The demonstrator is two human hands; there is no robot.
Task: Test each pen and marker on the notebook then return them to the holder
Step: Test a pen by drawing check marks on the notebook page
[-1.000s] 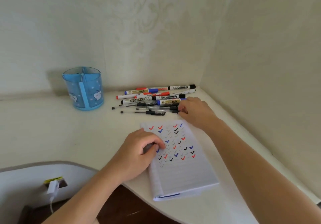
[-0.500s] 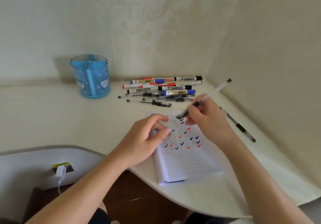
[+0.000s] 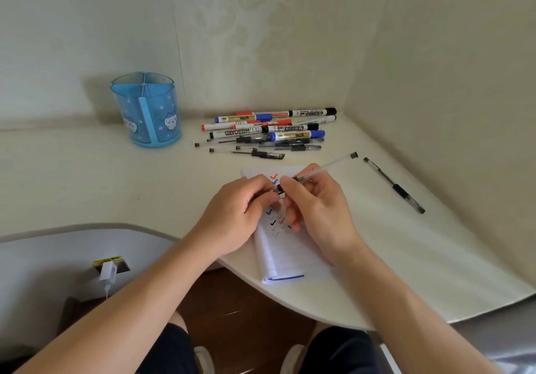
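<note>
Pen [image 3: 327, 166] with a clear barrel is held above the top of the notebook [image 3: 287, 257], its long axis slanting from lower left to upper right, the dark end plug pointing up and away toward the right-hand wall. The right hand [image 3: 316, 214] has its grip closed round the barrel, thumb and fingers curled on it. The left hand [image 3: 237, 217] pinches the pen's dark lower end; whether that end is capped cannot be told. The notebook lies open on the counter [image 3: 435, 272], with red, blue and black ticks on its page. A lone pen [image 3: 394, 185] lies on the counter to the right. The other markers and pens [image 3: 266, 132] lie side by side beyond the notebook, lengthwise left to right, near the blue holder [image 3: 146, 109].
</note>
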